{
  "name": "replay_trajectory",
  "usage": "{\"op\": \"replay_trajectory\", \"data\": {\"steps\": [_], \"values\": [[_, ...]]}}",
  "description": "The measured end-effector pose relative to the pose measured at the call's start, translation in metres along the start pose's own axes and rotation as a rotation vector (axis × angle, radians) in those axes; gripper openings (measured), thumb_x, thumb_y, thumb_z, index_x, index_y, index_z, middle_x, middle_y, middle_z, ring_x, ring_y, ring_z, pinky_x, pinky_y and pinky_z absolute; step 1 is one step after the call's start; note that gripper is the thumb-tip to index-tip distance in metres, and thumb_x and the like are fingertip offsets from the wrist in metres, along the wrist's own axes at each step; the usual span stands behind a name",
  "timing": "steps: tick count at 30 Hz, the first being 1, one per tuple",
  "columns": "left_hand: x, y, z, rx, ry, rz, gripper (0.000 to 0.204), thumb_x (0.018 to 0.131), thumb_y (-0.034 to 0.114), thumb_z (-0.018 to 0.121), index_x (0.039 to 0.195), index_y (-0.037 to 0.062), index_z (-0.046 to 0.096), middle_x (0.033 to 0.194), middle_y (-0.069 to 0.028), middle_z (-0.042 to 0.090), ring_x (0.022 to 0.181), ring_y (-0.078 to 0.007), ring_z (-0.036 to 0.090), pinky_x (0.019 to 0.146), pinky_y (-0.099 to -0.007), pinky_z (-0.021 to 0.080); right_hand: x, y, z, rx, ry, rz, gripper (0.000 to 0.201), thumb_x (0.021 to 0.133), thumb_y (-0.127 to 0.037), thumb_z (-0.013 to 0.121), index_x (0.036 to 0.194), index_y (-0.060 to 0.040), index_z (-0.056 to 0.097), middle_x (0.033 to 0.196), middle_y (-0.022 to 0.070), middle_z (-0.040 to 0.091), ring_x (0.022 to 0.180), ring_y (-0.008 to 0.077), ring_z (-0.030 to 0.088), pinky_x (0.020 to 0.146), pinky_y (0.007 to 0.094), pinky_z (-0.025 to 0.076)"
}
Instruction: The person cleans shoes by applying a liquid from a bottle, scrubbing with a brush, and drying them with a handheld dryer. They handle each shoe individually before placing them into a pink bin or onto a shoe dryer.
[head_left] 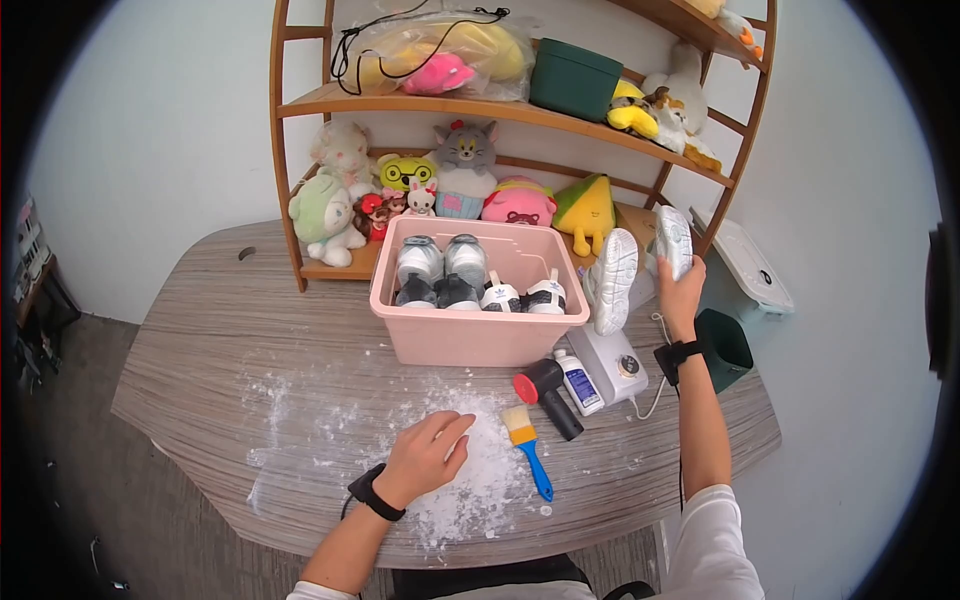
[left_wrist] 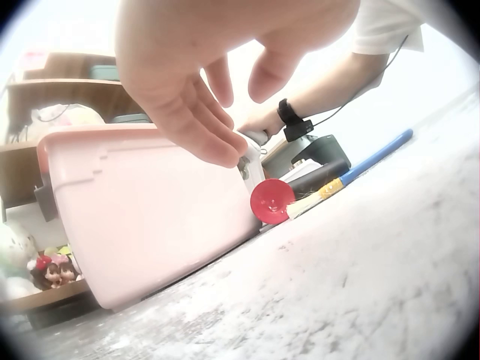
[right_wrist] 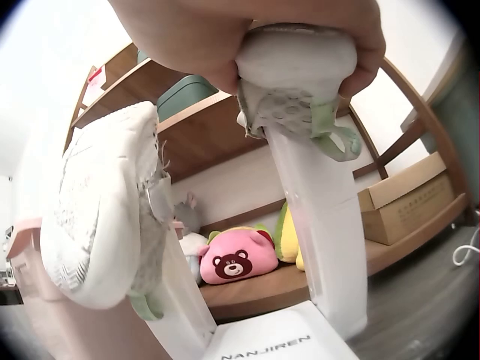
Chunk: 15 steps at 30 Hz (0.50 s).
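My right hand grips a white shoe by its heel end, thumb and fingers around the sole. In the right wrist view this shoe sits over one upright white post of a shoe dryer marked NANJIREN. Its twin, another white shoe, hangs sole outward on the other post. A pale green pull tab shows on the held shoe. My left hand hovers over white powder on the table, fingers loosely bent, holding nothing.
A pink bin with several shoes stands mid-table. Right of the left hand lie a blue-handled brush, a black handheld blower with a red end and a white bottle. Behind, a wooden shelf holds plush toys.
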<state>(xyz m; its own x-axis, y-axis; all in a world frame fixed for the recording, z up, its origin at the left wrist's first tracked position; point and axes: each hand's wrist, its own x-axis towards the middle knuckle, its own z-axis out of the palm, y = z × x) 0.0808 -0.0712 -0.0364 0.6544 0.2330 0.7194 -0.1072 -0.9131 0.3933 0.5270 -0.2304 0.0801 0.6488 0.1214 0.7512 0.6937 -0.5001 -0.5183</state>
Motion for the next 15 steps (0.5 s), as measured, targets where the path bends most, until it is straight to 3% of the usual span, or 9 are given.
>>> {"op": "replay_trajectory", "data": {"steps": [15], "values": [[0.0,0.001,0.001,-0.006,-0.012,-0.016,0.032,0.085,0.005,0.072,0.117,0.0047,0.068,0.102,-0.0103,0.068,0.084,-0.0276,0.07,0.069,-0.0365,0.059,-0.045,0.041,0.035,0.168,0.066,-0.006,0.084,0.096,-0.037,0.073,0.147,0.0152,0.032,0.146,0.0369,0.041,0.136,0.0476,0.043,0.117,0.0491,0.033]]}}
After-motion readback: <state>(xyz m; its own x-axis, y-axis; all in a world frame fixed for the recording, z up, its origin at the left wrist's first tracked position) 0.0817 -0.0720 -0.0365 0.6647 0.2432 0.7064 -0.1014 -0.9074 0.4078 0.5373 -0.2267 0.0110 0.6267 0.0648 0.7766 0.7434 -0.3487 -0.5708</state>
